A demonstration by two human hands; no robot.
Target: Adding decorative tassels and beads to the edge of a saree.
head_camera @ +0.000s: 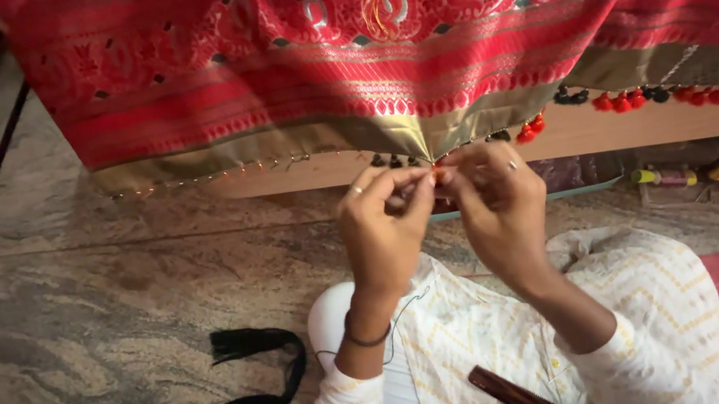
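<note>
Both hands meet at the hanging edge of a red patterned cloth point(414, 56) draped over a wooden ledge point(573, 139). The left hand point(382, 231) and the right hand point(498, 202) pinch a small red tassel point(439, 173) between fingertips, right at the gold border point(278, 148). More red and black tassels point(633, 98) line the border to the right. A bundle of black thread point(245, 384) lies on the stone floor point(75, 360).
</note>
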